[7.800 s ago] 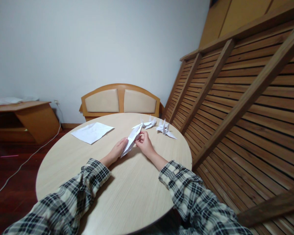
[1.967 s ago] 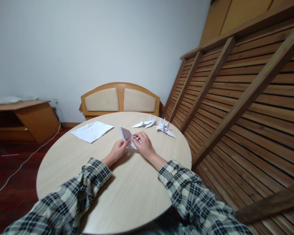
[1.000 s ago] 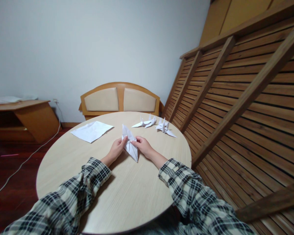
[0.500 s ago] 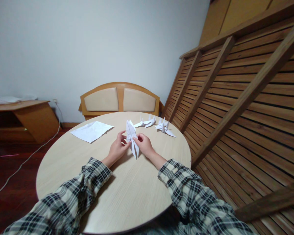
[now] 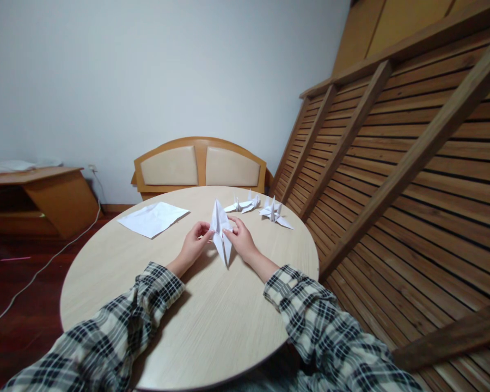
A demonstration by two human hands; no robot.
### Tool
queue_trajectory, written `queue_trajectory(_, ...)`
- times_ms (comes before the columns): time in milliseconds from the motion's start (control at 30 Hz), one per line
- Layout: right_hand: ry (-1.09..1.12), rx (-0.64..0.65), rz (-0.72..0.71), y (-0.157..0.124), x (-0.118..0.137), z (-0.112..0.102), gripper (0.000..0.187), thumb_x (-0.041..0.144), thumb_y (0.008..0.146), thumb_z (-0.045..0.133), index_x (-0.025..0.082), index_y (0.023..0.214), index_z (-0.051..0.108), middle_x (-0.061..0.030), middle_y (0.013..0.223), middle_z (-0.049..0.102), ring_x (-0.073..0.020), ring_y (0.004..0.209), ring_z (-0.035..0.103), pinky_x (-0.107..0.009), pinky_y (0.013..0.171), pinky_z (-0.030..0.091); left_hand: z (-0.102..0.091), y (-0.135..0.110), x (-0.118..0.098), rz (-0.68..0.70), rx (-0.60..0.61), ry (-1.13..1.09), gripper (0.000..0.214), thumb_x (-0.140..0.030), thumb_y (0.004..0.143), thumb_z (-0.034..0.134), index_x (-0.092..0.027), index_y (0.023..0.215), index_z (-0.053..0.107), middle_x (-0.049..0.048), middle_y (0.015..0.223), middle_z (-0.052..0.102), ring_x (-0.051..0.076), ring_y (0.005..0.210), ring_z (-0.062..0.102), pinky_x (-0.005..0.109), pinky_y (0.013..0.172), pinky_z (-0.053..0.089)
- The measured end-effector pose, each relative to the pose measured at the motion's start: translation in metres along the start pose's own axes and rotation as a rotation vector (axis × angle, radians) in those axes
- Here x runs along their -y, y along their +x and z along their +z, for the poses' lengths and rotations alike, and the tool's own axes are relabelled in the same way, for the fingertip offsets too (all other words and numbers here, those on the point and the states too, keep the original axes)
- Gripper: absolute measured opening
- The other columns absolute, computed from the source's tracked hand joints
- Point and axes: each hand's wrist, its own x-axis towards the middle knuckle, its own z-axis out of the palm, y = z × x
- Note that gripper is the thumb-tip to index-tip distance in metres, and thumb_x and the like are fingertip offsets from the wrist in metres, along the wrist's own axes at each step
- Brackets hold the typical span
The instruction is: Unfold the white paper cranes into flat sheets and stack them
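Between my two hands a piece of folded white paper [image 5: 220,220] stands as a long diamond, its two lower points parted by a slit. My left hand [image 5: 195,239] pinches its left side with thumb and fingers. On its right side my right hand [image 5: 242,238] grips it, the thumb on the front face and the fingers partly hidden behind. Just beyond lie several finished paper cranes [image 5: 273,211], more of them [image 5: 247,203] close to the table's far edge. A flat sheet of white paper [image 5: 153,219] rests to the left, apart from my hands.
The round pale wooden table [image 5: 212,316] carries everything. Behind it stands a headboard [image 5: 200,163] with cream panels. A slatted wooden frame [image 5: 396,163] leans close on the right. At left are a low cabinet [image 5: 65,201] and a white cable [image 5: 44,267] on the floor.
The folded paper's top has closed into one wider point and its front now looks flatter. My left hand has shifted slightly left; my right fingers have moved up along the paper's edge.
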Motion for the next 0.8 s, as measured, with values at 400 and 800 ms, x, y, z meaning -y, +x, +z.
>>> queue_trajectory(400,-0.039,0.020,0.023,0.000,0.000,0.000,0.060,0.023,0.083,0.058,0.020,0.141,0.042,0.0001,0.074,0.061,-0.0126,0.057,0.052,-0.023,0.053,0.043,-0.007,0.001,0.000,0.176,-0.082,0.248,0.019,-0.037,0.084,0.058,-0.019,0.079,0.057,0.0083,0.105,0.056,0.022,0.102,0.055,0.034,0.080,0.050)
queue_trajectory(800,0.119,0.069,0.180,0.003,-0.002,0.001,0.034,0.032,0.079,0.066,0.018,0.109,0.059,-0.0040,0.083,0.066,-0.0155,0.064,0.061,-0.025,0.054,0.049,-0.012,0.000,-0.006,0.252,-0.026,0.290,0.017,-0.034,0.089,0.052,-0.020,0.080,0.050,0.0132,0.127,0.058,0.025,0.119,0.052,0.045,0.103,0.037)
